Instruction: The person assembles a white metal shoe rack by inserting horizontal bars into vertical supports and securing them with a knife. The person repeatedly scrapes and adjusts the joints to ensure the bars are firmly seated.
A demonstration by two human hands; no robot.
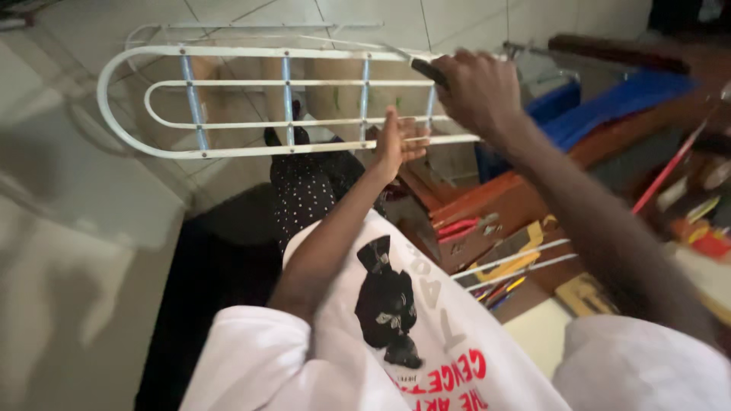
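The left hand (397, 143) grips the lower bar of a white metal rack (251, 99) held up over the tiled floor (99, 190); the right hand (478, 93), fingers closed, holds a dark-handled tool (429, 71) against its top bar.

light: soft, even | shadows: faint on floor (84, 251) | blur: slight (worse at edges)
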